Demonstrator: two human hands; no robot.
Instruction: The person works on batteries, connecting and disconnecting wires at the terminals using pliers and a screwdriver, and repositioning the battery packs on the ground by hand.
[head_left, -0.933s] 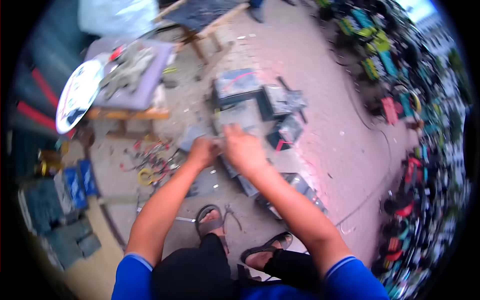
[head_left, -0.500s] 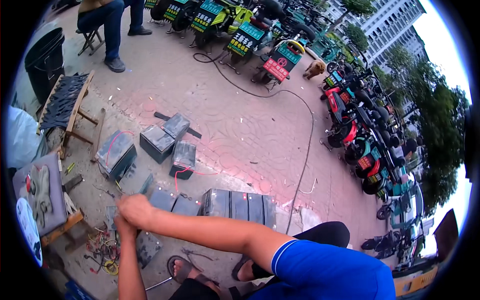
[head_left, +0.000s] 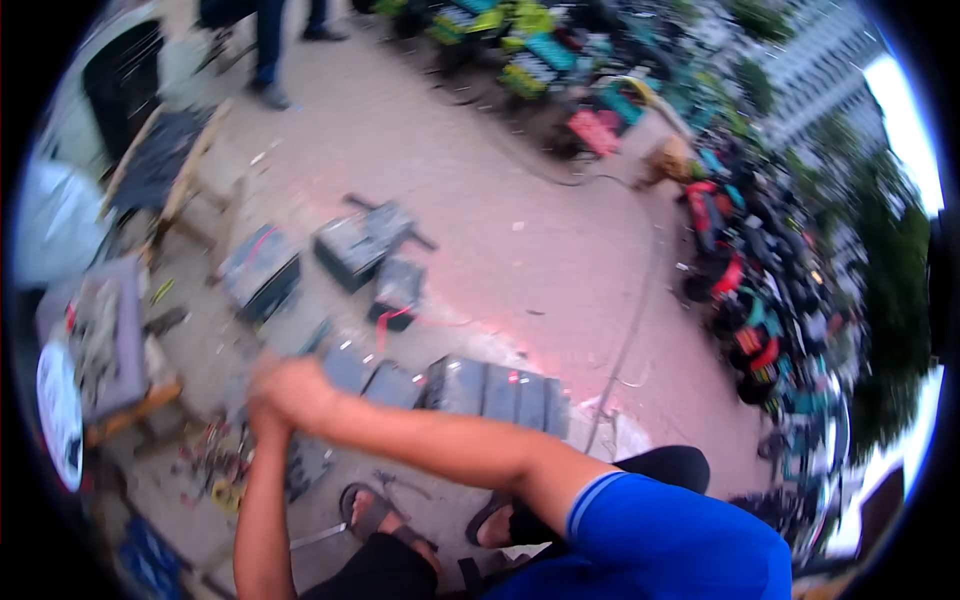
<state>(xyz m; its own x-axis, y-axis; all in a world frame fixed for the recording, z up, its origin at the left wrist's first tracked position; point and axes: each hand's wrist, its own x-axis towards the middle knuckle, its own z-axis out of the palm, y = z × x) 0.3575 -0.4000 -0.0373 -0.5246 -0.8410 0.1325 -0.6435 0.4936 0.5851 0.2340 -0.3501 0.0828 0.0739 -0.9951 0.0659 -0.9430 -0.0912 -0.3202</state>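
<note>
My right hand [head_left: 298,388] is closed, its forearm crossing from the right over the row of dark batteries. Just beneath it, my left hand [head_left: 268,418] touches or nearly touches it; its fingers are hidden and blurred. Anything held between them cannot be made out. Beside the hands lie a flat grey battery [head_left: 345,368] and another battery [head_left: 390,384]. A row of dark batteries [head_left: 456,388] stands to the right. Beyond the hands are a larger battery [head_left: 262,272] with a red wire, a pair of dark batteries [head_left: 352,246], and a smaller battery [head_left: 398,288] trailing red wire.
Tangled wires [head_left: 215,452] and a yellow ring [head_left: 226,494] lie near my left forearm. A padded stool [head_left: 125,345] bearing gloves [head_left: 97,325], a woven stool [head_left: 165,160] and a black bin [head_left: 124,78] stand left. Scooters [head_left: 735,270], a brown dog [head_left: 668,160] and a seated person [head_left: 268,60] are farther off.
The view has swung, so the ground and batteries appear shifted right, and the picture is blurred. My hands stay together and appear slightly higher and farther right in the picture.
</note>
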